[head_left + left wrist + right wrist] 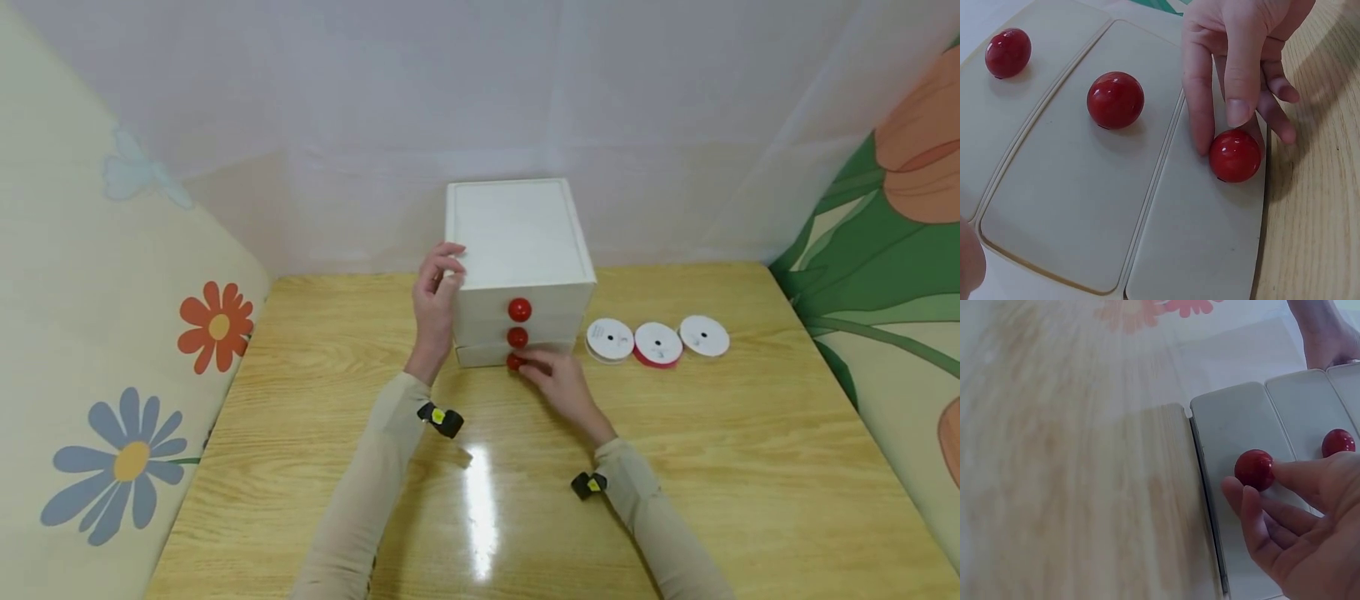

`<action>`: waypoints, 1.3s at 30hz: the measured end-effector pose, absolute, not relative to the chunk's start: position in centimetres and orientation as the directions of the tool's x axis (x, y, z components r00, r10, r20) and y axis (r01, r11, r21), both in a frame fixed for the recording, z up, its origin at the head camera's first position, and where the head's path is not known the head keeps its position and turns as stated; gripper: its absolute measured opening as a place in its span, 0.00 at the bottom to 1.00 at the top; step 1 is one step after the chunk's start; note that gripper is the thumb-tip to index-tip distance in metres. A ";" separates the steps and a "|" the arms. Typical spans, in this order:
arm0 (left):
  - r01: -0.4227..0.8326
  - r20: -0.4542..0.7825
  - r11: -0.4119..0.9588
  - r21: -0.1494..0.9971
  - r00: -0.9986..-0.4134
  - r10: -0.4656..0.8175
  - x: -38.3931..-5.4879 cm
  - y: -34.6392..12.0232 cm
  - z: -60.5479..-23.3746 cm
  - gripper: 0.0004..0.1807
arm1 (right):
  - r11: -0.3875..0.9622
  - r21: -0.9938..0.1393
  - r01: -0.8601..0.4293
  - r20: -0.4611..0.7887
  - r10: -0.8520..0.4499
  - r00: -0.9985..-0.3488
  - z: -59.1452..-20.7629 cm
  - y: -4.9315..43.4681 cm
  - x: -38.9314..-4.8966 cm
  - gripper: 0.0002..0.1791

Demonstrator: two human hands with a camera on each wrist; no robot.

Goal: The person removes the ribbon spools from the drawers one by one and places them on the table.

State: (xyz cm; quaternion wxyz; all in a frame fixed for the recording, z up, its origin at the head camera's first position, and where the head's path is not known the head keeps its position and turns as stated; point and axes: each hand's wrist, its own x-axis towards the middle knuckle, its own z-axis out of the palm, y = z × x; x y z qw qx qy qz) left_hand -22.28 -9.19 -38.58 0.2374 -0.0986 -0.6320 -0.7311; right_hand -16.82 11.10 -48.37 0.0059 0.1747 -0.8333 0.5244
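A white cabinet (517, 229) with three stacked drawers stands on the table, a round red knob on each drawer front. My right hand (561, 385) reaches in from the right and pinches the bottom drawer's knob (1235, 156) between thumb and fingers. In the right wrist view, its thumb meets the red ball from the upper drawers' side and the fingertips lie on the other side. My left hand (435, 304) rests against the cabinet's left side, fingertips at the top edge. The middle knob (1115, 100) and top knob (1008, 53) are untouched.
Three ribbon spools with white faces, a left spool (610, 340), a middle spool (658, 343) with red ribbon and a right spool (704, 335), lie right of the cabinet. A pale curtain (360, 192) hangs behind the wooden table (315, 400); flower-printed panels flank it.
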 end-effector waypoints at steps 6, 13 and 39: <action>0.479 0.451 -0.089 0.873 -0.864 -0.224 -22.1 -9.1 -38.4 0.11 | 0.352 -0.886 -0.302 0.193 -0.312 -0.930 -48.4 11.3 -16.9 0.14; 0.488 0.459 -0.085 0.869 -0.858 -0.231 -22.0 -9.1 -38.3 0.10 | 0.287 -0.931 -0.227 0.112 -0.367 -0.924 -48.0 11.2 -16.7 0.20; 0.485 0.455 -0.091 0.870 -0.859 -0.235 -22.2 -9.0 -38.5 0.12 | 0.173 -0.985 -0.007 -0.066 -0.416 -0.907 -48.0 12.1 -14.9 0.15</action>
